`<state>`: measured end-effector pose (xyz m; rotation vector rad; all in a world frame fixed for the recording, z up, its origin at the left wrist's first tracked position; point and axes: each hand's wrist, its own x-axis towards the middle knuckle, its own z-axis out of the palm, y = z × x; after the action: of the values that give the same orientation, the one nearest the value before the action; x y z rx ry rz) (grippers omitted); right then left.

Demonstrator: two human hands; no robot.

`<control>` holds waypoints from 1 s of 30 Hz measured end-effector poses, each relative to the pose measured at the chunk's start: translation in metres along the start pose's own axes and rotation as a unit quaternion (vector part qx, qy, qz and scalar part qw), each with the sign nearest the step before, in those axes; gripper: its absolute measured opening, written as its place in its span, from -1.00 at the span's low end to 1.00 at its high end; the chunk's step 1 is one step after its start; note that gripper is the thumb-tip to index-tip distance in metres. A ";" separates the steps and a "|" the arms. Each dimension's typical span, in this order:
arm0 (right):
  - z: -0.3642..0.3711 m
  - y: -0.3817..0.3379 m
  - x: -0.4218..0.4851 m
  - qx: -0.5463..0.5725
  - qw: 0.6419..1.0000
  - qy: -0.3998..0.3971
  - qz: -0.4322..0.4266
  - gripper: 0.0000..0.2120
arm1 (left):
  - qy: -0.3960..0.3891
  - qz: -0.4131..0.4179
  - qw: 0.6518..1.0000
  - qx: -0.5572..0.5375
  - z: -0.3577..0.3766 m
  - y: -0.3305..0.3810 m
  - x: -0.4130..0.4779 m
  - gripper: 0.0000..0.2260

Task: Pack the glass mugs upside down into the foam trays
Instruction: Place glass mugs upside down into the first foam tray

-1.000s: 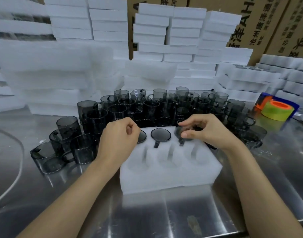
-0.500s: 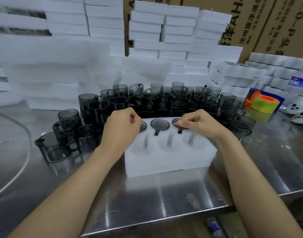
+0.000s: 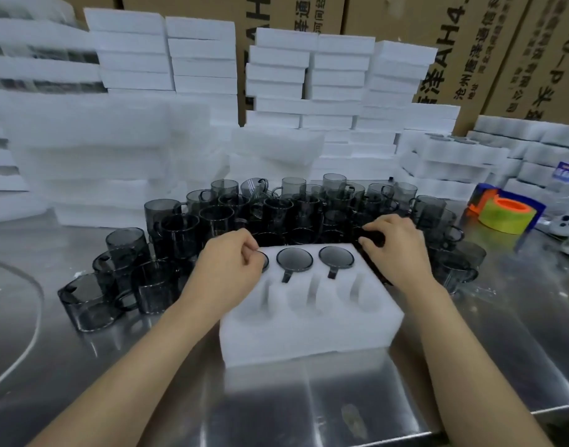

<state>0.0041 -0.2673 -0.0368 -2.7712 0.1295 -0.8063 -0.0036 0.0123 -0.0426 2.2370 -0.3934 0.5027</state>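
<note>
While the left hand [image 3: 226,269] sits at the back left corner of the foam tray [image 3: 309,333], its fingers are curled in and the tips touch the edge of the left mug [image 3: 265,262], which it half hides (I cannot tell if it really holds that mug or only touches it). The tray is white and lies on the shiny metal table [image 3: 357,408], right in front of the person. It has two rows of three holes. In the back row sit three mugs, upside down, with their round dark bottoms up: the left mug, the middle mug [image 3: 294,259] and the right mug [image 3: 336,257]. The handles of the middle and right ones lie in little slots that point toward the person. The three front holes are empty. The right hand [image 3: 397,256] is just behind the back right corner of the tray. Its fingers wrap round a dark mug [image 3: 371,237] there, among the others, and hold it. Behind the tray stands a big bunch of mugs [image 3: 276,208], grey and see-through, and it goes on to the left and right of the tray. Farther back are stacks of white foam [image 3: 279,66] and brown boxes [image 3: 489,43]. A roll of yellow tape [image 3: 507,217] sits on the table at the right.
</note>
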 end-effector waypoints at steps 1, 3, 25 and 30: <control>0.002 0.001 0.000 0.002 1.000 -0.016 0.005 -0.76 | -0.012 0.012 1.000 0.010 0.002 0.001 0.000 -0.87; 0.004 0.000 -0.001 0.046 0.998 -0.034 0.006 -0.80 | -0.007 0.029 1.000 0.011 0.005 0.000 0.001 -0.79; 0.012 -0.003 0.003 0.064 0.997 0.054 0.002 -0.85 | -0.003 0.034 0.986 -0.160 0.011 -0.011 0.016 -0.57; 0.004 -0.002 0.001 0.082 0.986 0.143 -0.017 -0.82 | 0.022 0.046 0.989 -0.135 0.010 -0.012 0.014 -0.60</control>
<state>0.0068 -0.2645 -0.0389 -2.4977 0.0658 -1.1656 0.0167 0.0106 -0.0500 1.9499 -0.5115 0.5130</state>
